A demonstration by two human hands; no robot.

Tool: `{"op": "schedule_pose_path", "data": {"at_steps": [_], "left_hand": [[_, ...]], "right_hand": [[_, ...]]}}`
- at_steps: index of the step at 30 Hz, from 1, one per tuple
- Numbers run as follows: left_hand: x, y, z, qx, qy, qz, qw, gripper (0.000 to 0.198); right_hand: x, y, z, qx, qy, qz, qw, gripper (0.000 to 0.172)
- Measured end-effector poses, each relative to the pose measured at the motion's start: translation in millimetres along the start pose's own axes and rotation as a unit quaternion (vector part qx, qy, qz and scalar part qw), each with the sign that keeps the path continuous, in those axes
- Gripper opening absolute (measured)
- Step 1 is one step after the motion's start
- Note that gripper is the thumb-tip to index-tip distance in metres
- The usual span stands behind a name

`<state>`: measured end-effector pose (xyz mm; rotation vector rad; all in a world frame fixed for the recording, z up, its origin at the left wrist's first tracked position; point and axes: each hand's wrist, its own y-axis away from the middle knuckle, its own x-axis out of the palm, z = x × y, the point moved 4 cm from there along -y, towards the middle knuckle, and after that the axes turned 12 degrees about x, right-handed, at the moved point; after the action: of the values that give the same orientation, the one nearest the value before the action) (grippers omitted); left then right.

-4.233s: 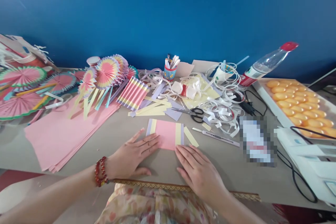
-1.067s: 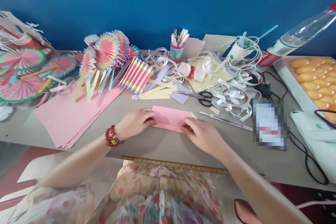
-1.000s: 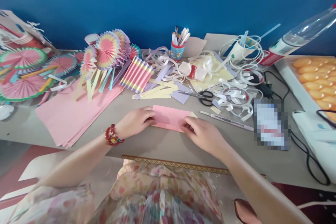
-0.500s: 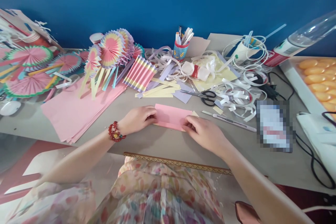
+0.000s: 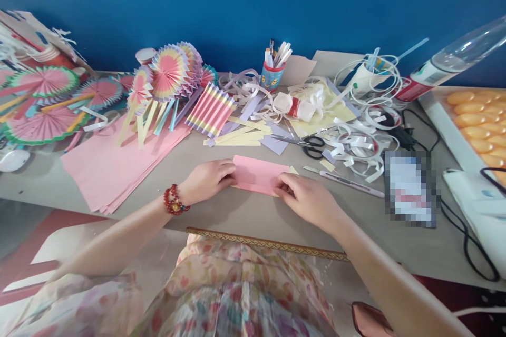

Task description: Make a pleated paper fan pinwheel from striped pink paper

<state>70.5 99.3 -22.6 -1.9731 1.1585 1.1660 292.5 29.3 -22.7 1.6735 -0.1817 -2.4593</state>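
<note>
A folded strip of pink paper [image 5: 259,172] lies low over the grey desk in front of me, a sliver of pale yellow showing at its right corner and lower edge. My left hand [image 5: 209,181], with a red bead bracelet [image 5: 174,201] at the wrist, pinches its left end. At the right end, my right hand [image 5: 306,196] is closed on the paper with thumb and bent fingers. Beyond it lie black-handled scissors [image 5: 312,146] and yellow paper strips [image 5: 241,136]. A pleated pink, yellow and purple paper piece [image 5: 211,112] rests behind my left hand.
Pink sheets [image 5: 118,168] are stacked at left, near several paper fans [image 5: 168,71]. A pen cup [image 5: 272,75] stands at the back. White tape curls [image 5: 356,142], a slim craft knife [image 5: 351,183], a blurred-out flat object [image 5: 411,189] and a bottle [image 5: 443,71] are at right.
My hands keep the same hold on the pink paper, with barely any movement. The view has shifted very slightly.
</note>
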Motion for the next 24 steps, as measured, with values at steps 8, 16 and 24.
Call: {"op": "schedule_pose_path", "data": {"at_steps": [8,16,24], "left_hand": [[4.4,2,-8,0.023,-0.07,0.001,0.997,0.023],[4.6,3,-7,0.033,-0.068,-0.002,0.997,0.019],[5.3,3,-5,0.025,-0.066,0.007,0.997,0.02]], "right_hand": [[-3,1,-1,-0.01,-0.026,0.008,1.0,0.008],[-16,-4,-3,-0.029,-0.056,0.039,0.997,0.013],[-13,-6,-5,-0.026,-0.072,0.058,0.995,0.014]]}}
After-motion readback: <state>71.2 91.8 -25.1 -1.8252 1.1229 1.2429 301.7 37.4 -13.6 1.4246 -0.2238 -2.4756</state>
